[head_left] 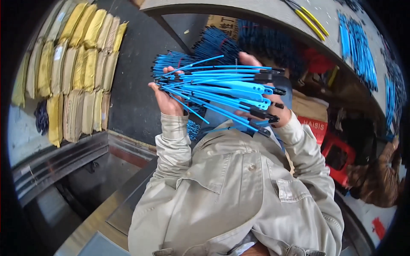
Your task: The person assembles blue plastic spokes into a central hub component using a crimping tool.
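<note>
A loose bundle of thin blue plastic rods with black end pieces (245, 88) lies across both my hands in front of my body. Flat, wider blue strips with small holes show in its middle. My left hand (167, 100) curls round the gathered left end, where the rods come together. Toward the right the rods fan out. My right hand (280, 116) cradles the black-tipped end from below and behind; the bundle covers much of its palm, and some fingertips show beyond it. Past my hands, more bundles of blue rods (215, 45) lie stacked.
Yellow and tan packed sacks (79, 70) are piled at the left. On the grey tabletop (265, 10) lie yellow-handled pliers (311, 23) and more blue rods (358, 51). A red plastic stool (337, 155) stands at the right, near a person in a brown sleeve (376, 181).
</note>
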`<state>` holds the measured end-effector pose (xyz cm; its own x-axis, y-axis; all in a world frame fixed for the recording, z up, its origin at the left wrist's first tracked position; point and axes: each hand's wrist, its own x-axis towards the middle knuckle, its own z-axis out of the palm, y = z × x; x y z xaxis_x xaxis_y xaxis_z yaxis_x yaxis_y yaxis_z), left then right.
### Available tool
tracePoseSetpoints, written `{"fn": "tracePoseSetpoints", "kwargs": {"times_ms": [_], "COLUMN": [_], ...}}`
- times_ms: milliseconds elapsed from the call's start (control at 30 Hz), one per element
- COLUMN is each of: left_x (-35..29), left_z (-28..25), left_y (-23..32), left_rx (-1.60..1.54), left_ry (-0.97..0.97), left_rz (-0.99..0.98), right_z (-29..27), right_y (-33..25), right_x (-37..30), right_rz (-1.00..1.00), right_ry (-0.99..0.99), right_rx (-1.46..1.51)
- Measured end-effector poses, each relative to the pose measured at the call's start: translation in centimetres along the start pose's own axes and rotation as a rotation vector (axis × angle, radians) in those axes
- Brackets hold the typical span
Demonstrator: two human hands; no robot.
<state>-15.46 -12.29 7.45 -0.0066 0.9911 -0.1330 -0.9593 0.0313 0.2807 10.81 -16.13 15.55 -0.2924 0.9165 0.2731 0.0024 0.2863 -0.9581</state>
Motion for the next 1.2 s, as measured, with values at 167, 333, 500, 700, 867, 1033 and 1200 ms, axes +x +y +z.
{"fn": "tracePoseSetpoints", "kwargs": {"times_ms": [167, 333, 500, 700, 867, 1033, 1200], "left_x": [0.3, -1.0, -3.2, -3.6, -2.8, -1.1, 0.8], "left_z": [-3.9, -6.2, -0.8, 6.3, 8.9, 8.1, 8.1], "left_y": [-4.4, -7.3, -6.3, -4.8, -5.6, -8.9, -9.6], "left_rx": [-0.205, 0.571, 0.841, 0.83, 0.875, 0.679, 0.805], "left_ry": [0.046, -0.516, -0.544, -0.388, -0.512, -0.435, -0.515], "left_rz": [-0.249, 0.072, 0.131, -0.192, -0.332, -0.322, -0.352], "right_z": [-0.7, 0.5, 1.7, 0.9, -0.9, -2.1, -3.3], "right_y": [-0.6, -1.8, -3.8, -4.2, -3.7, -0.4, 1.0], "right_x": [3.4, 3.2, 1.3, 0.1, 0.3, 0.8, 1.9], "right_rz": [-0.511, -0.482, -0.453, -0.131, 0.145, 0.18, 0.296], "right_ry": [-0.17, -0.303, -0.09, -0.031, 0.007, 0.127, 0.227], "right_rx": [-0.31, -0.17, -0.161, -0.131, 0.146, 0.003, 0.164]}}
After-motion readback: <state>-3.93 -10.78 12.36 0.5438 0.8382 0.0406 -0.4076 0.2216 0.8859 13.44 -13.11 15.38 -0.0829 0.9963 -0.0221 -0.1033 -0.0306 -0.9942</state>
